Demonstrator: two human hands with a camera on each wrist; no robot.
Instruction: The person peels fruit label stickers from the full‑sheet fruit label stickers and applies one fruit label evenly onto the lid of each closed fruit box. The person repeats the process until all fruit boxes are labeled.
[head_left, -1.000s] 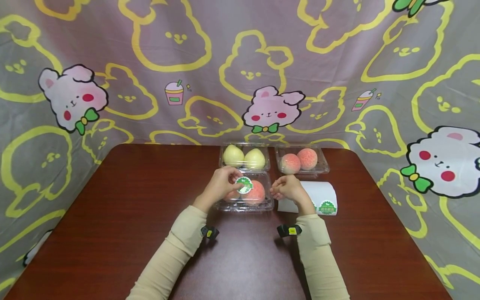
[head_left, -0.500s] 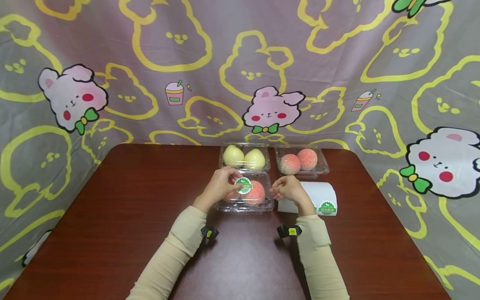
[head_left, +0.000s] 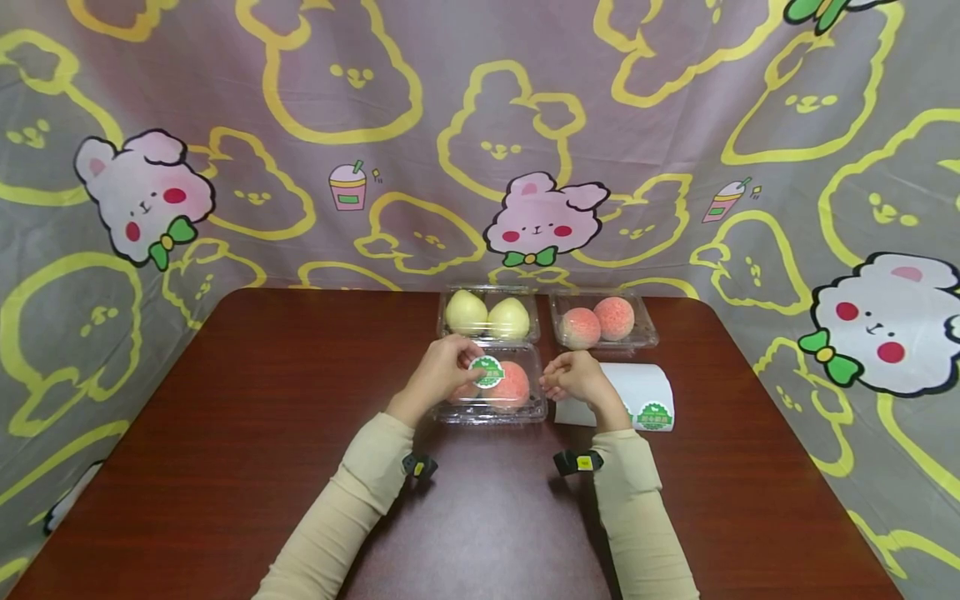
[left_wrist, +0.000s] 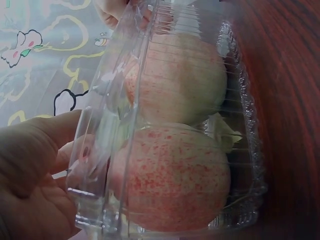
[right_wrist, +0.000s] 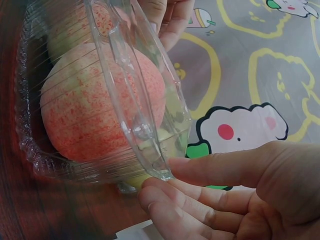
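In the head view my left hand (head_left: 446, 367) pinches a round green-and-white sticker (head_left: 489, 372) close over the lid of the front clear plastic box (head_left: 534, 408). The left thumb overlaps the sticker's left edge. Inside this box lie two pinkish-red peaches (left_wrist: 170, 175); the left wrist view shows the left fingers (left_wrist: 35, 165) along the lid. My right hand (head_left: 577, 379) is at the box's right end, fingers bent. Its thumb (right_wrist: 215, 167) and fingertips lie either side of the lid's corner in the right wrist view; I cannot tell whether they grip it.
Behind stand two more clear boxes, one with two pale yellow-green fruits (head_left: 487, 317), one with two peaches (head_left: 598, 321). A white sheet of stickers (head_left: 645, 383), curved, lies beside and partly under the right hand. A printed curtain (head_left: 420, 100) surrounds the brown table (head_left: 300, 358).
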